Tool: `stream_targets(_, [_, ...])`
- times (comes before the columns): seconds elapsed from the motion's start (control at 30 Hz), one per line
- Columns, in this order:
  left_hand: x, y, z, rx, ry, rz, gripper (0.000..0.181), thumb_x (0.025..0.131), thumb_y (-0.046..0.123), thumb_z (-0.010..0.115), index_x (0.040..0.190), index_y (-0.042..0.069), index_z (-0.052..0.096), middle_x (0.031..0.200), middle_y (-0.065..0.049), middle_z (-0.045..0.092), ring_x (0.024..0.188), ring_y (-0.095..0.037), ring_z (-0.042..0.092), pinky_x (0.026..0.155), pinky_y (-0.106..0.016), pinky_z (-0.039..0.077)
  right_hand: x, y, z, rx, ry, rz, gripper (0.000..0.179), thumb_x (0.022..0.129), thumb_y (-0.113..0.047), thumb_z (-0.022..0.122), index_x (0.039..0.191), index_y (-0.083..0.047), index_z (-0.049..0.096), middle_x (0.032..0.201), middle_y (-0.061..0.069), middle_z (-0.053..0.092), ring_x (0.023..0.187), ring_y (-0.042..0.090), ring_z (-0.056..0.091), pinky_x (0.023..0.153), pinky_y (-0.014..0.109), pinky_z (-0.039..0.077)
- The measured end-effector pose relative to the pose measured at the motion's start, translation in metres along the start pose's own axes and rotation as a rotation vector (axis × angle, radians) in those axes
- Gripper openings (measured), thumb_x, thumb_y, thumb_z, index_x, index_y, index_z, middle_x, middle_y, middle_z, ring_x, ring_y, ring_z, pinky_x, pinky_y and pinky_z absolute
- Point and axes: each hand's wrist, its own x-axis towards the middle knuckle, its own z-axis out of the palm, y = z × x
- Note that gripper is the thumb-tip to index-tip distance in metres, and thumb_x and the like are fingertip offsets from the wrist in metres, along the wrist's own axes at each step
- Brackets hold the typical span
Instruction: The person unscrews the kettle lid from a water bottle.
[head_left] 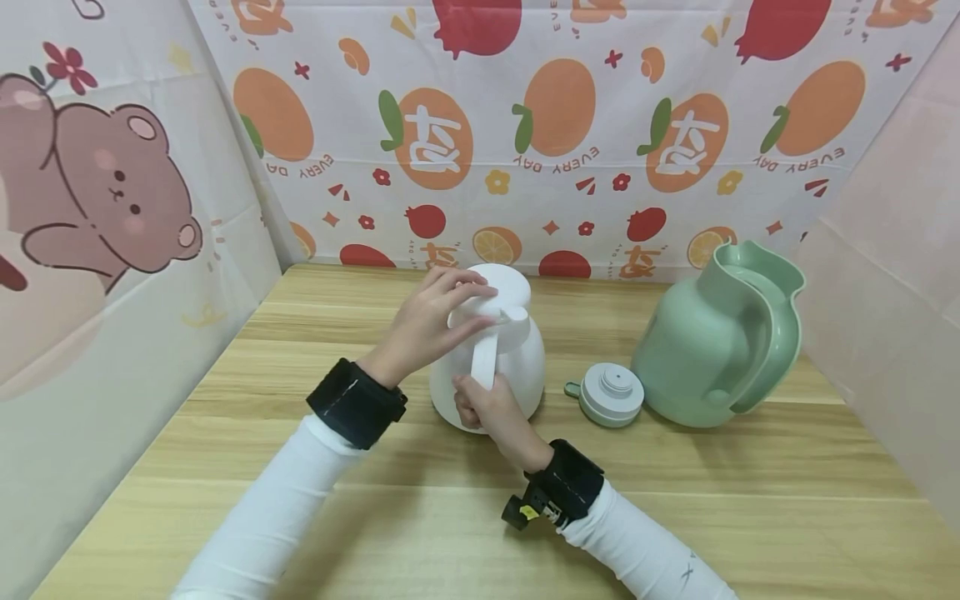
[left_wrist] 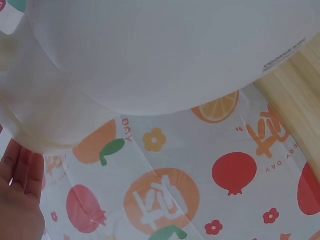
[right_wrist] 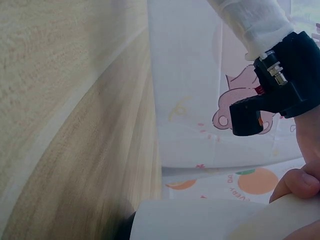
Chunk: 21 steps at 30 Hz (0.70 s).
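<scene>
A white thermos jug [head_left: 525,367] stands upright on the wooden table, its handle facing the person. My right hand [head_left: 498,412] grips the lower part of the handle [head_left: 484,360]; its curled fingers also show in the right wrist view, beside the white jug [right_wrist: 190,220]. Over the jug's round top lid [head_left: 504,283] lies my left hand [head_left: 427,321], its fingers fairly straight and touching the lid area. From the left wrist, the jug's white body [left_wrist: 165,55] fills the upper part, and the left hand's fingers [left_wrist: 22,170] reach up to the rim.
A light green jug [head_left: 690,350] without a lid stands to the right. Next to it lies a grey-green screw stopper [head_left: 612,392] with a small loop. Behind the wooden table [head_left: 420,517] hangs a fruit-print cloth [head_left: 495,183]; a bear-print cloth [head_left: 120,192] hangs at left.
</scene>
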Motion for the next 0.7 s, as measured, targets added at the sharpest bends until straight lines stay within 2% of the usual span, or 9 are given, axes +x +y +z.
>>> stream_targets(0.23, [0.009, 0.005, 0.003, 0.092, -0.009, 0.007, 0.034, 0.073, 0.025, 0.079, 0.098, 0.005, 0.066, 0.101, -0.012, 0.057, 0.093, -0.026, 0.046, 0.08, -0.036, 0.039, -0.001, -0.004, -0.001, -0.024, 0.003, 0.039, 0.041, 0.093, -0.014, 0.045, 0.054, -0.008, 0.032, 0.048, -0.001, 0.028, 0.045, 0.011, 0.027, 0.046, 0.023, 0.021])
stream_targets(0.33, [0.014, 0.006, 0.001, 0.123, -0.061, 0.003, 0.037, 0.073, 0.027, 0.079, 0.098, 0.004, 0.064, 0.102, -0.013, 0.056, 0.094, -0.028, 0.046, 0.082, -0.039, 0.038, 0.0, -0.005, -0.001, -0.028, -0.007, 0.056, 0.04, 0.093, -0.011, 0.042, 0.055, -0.009, 0.032, 0.048, -0.001, 0.028, 0.044, 0.011, 0.027, 0.046, 0.023, 0.022])
stream_targets(0.4, [0.019, 0.007, 0.0, 0.149, -0.139, -0.004, 0.043, 0.075, 0.03, 0.076, 0.106, 0.004, 0.061, 0.109, -0.014, 0.055, 0.1, -0.029, 0.046, 0.087, -0.042, 0.037, 0.0, -0.007, 0.0, -0.025, -0.011, 0.063, 0.039, 0.093, -0.009, 0.041, 0.055, -0.009, 0.031, 0.048, -0.001, 0.028, 0.044, 0.01, 0.026, 0.046, 0.022, 0.022])
stream_targets(0.47, [0.025, 0.008, -0.001, 0.16, -0.256, -0.021, 0.053, 0.077, 0.034, 0.073, 0.119, 0.006, 0.056, 0.122, -0.015, 0.051, 0.112, -0.032, 0.043, 0.094, -0.046, 0.033, -0.003, -0.013, 0.002, -0.016, -0.011, 0.06, 0.038, 0.093, -0.007, 0.04, 0.056, -0.009, 0.031, 0.048, -0.002, 0.028, 0.044, 0.009, 0.025, 0.046, 0.022, 0.022])
stream_targets(0.6, [0.037, 0.009, -0.001, 0.142, -0.494, -0.069, 0.073, 0.08, 0.045, 0.065, 0.139, 0.012, 0.037, 0.144, -0.012, 0.031, 0.131, -0.036, 0.024, 0.102, -0.053, 0.018, -0.006, -0.02, 0.006, -0.015, 0.004, 0.062, 0.036, 0.092, -0.007, 0.041, 0.057, -0.009, 0.031, 0.05, -0.002, 0.028, 0.045, 0.009, 0.026, 0.047, 0.022, 0.021])
stream_targets(0.7, [0.046, 0.01, -0.001, 0.142, -0.601, -0.119, 0.078, 0.08, 0.053, 0.061, 0.143, 0.017, 0.032, 0.149, -0.009, 0.022, 0.134, -0.037, 0.014, 0.102, -0.057, 0.013, -0.004, -0.014, 0.004, -0.01, 0.012, 0.061, 0.036, 0.091, -0.011, 0.044, 0.058, -0.008, 0.032, 0.051, -0.001, 0.028, 0.045, 0.01, 0.026, 0.047, 0.022, 0.022])
